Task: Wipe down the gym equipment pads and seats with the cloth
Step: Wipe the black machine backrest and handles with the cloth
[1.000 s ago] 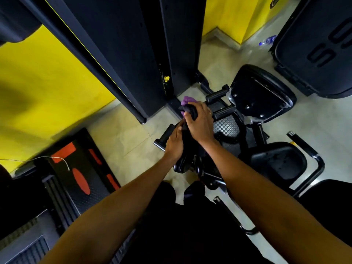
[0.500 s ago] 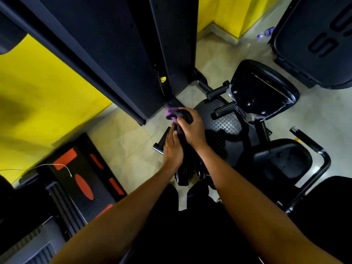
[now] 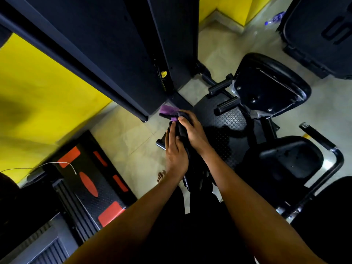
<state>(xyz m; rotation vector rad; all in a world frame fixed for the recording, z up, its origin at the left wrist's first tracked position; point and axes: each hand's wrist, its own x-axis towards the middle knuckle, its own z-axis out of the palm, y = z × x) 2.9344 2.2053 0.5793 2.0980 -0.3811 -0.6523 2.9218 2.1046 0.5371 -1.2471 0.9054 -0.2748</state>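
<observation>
A purple cloth (image 3: 167, 110) shows at the top of a narrow black pad (image 3: 182, 132) of the machine in front of me. My right hand (image 3: 192, 131) is curled over the pad's top and grips the cloth against it. My left hand (image 3: 175, 149) lies flat along the pad's left side with straight fingers. Most of the cloth is hidden under my right hand. To the right sit the black seat (image 3: 291, 161) and the tilted back pad (image 3: 270, 86).
A tall black weight-stack housing (image 3: 122, 54) stands close ahead on the left. A studded foot plate (image 3: 228, 121) and two roller bars (image 3: 226, 105) lie beyond my hands. A black and red step platform (image 3: 91, 176) sits at left. A curved handle (image 3: 323, 147) flanks the seat.
Both hands and the cloth have slid toward the left and slightly down along the pad. My left hand has moved lower on the pad's side, and a bare foot now shows below it.
</observation>
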